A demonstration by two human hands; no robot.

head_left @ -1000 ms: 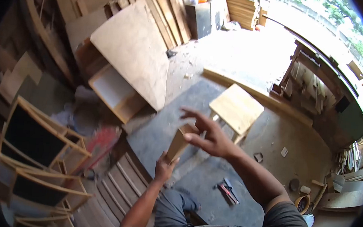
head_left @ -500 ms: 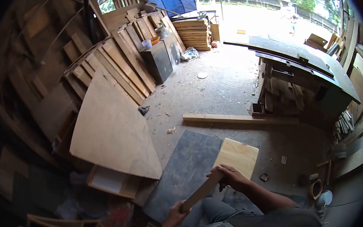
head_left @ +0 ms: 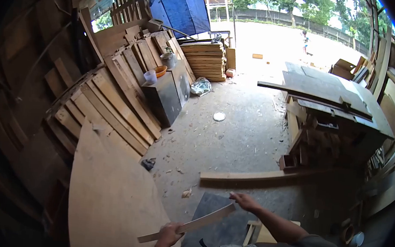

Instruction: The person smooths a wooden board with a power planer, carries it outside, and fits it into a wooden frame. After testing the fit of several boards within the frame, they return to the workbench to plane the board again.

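Note:
My left hand is wrapped round a long flat wooden strip, gripping it left of its middle. The strip slants up to the right across my front. Just beyond its upper right end is my right hand, fingers pinched together; what they hold, if anything, is too small to make out. Below the strip lies a dark grey board. A pale wooden panel with a narrow frame piece shows partly beneath my right forearm.
A large plywood sheet leans close on my left. Across the floor ahead lies a long wooden beam. A workbench stands at right, stacked planks at the back, and a dark cabinet at left.
The view has tilted up. The strip has swung flatter and leftward with my left hand. My right hand has moved from the strip's upper part to just past its end.

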